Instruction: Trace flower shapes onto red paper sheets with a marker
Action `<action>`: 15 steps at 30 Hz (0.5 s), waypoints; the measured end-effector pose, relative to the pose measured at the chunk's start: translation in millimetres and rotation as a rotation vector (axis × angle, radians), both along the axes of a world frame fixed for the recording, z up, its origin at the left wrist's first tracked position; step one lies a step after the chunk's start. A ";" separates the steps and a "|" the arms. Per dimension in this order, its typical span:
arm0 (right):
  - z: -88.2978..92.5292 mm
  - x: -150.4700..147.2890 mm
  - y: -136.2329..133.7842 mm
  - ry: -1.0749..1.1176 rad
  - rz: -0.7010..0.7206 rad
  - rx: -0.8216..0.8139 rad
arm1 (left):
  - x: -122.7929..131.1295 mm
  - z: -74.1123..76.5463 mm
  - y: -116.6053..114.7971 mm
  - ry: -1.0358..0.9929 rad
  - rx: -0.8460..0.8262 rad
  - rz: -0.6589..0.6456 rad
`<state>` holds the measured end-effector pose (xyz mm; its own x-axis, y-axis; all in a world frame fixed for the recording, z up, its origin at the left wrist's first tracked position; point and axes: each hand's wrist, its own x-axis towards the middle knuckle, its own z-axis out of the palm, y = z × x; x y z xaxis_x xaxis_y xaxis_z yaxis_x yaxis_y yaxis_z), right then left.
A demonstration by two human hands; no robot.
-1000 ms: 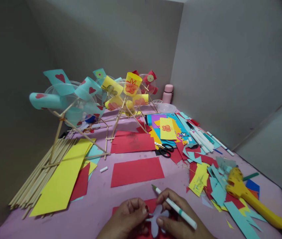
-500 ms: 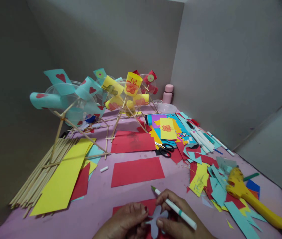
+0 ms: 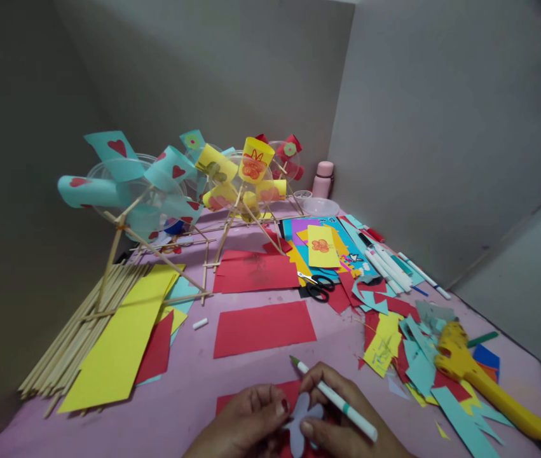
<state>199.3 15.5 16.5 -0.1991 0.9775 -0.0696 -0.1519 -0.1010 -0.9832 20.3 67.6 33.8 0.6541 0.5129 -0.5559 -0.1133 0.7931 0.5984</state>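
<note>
At the bottom edge my left hand [image 3: 246, 423] presses its curled fingers on a pale blue flower-shaped paper cutout [image 3: 302, 416], which lies on a red paper sheet [image 3: 255, 395]. My right hand [image 3: 341, 423] grips a white marker with a green tip [image 3: 334, 397], slanted up to the left, while its thumb rests on the cutout. Both hands touch the cutout from either side.
A red rectangle [image 3: 264, 327] lies just beyond the hands. Paper-and-stick pinwheel models [image 3: 156, 191] stand at the back, wooden sticks [image 3: 74, 337] and yellow paper [image 3: 122, 340] at left. Scissors [image 3: 316, 287], markers [image 3: 389, 264], paper scraps [image 3: 413, 356] and a yellow tool [image 3: 484, 381] lie at right.
Almost nothing has moved; my hands shifted very slightly on the cutout and the marker keeps its slant.
</note>
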 end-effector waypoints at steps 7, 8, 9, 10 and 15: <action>-0.7 1.1 -0.3 -0.006 -0.020 -0.017 | -2.8 0.5 3.3 0.003 -0.031 0.028; -0.5 1.0 -0.4 -0.010 -0.018 -0.014 | -3.4 0.9 3.7 0.000 -0.036 0.033; -0.4 1.0 -0.6 -0.013 -0.018 -0.012 | -3.7 1.1 3.7 0.000 -0.034 0.037; -0.3 0.9 -0.8 -0.014 -0.015 -0.012 | -3.5 0.7 3.2 -0.001 -0.027 0.040; -1.9 0.2 -1.7 0.020 -0.004 -0.023 | 2.3 -9.7 -3.9 -0.079 0.033 0.013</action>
<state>199.5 13.8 14.6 -0.1968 0.9765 -0.0878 -0.1720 -0.1226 -0.9774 22.6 63.7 24.1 0.6887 0.5386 -0.4854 -0.1710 0.7712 0.6132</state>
